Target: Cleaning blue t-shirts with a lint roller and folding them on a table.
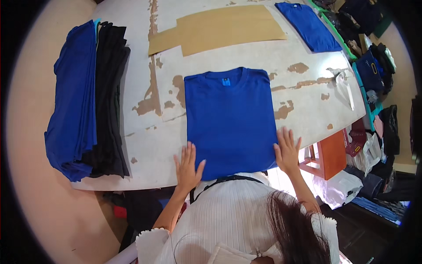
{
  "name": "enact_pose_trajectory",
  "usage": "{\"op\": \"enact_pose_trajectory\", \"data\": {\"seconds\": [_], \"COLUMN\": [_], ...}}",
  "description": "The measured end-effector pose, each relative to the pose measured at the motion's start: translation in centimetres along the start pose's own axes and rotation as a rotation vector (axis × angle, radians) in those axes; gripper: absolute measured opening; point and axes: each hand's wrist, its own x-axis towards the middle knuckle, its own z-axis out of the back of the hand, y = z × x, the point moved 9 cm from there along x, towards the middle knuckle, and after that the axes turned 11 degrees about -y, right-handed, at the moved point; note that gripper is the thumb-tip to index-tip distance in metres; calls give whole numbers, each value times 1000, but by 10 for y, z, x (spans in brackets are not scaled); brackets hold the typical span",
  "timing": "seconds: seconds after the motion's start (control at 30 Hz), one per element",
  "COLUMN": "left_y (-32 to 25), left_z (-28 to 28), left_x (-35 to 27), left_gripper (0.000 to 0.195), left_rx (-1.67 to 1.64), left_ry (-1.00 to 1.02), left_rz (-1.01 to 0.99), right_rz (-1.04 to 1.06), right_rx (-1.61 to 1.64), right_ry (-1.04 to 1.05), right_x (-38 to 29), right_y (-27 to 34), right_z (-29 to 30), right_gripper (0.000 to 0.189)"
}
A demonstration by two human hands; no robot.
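Observation:
A blue T-shirt (232, 122), folded into a near rectangle, lies flat before me with its neckline and small neck label away from my body. My left hand (189, 166) rests with fingers apart at its lower left edge, partly on the table. At the lower right edge, my right hand (287, 150) lies with fingers spread, touching the cloth. Neither hand grips anything. Beyond the shirt is a tan cardboard template (230, 29), with a narrower strip at its left. Another folded blue shirt (310, 28) lies at the table's far right.
The white table (145, 171) has worn brown patches. Stacked blue garments (74, 99) and black garments (108, 99) stand along its left side. A clear plastic item (345, 89) lies near the right edge. Beyond that edge are a wooden stool (329, 155), baskets and plastic bags (339, 188).

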Motion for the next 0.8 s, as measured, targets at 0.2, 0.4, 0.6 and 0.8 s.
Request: {"op": "enact_pose_trajectory", "data": {"seconds": [0.2,0.4,0.6,0.8], "left_y": [-16,-53,-14,-54], "left_z": [20,-11,-3,12], "left_x": [68,186,240,234], "left_gripper": [59,64,68,67], "left_rx": [-12,35,51,80], "left_ry": [-296,-307,-281,-512], "left_rz": [-44,-124,49,-121], "right_rz": [-29,243,-60,29], "right_rx": [231,117,133,80], "right_ry": [-239,-246,-265,-452], "right_x": [63,138,207,204], "right_y": [40,122,57,85], "right_z": [13,-18,-17,-2], "right_gripper": [57,58,57,55]}}
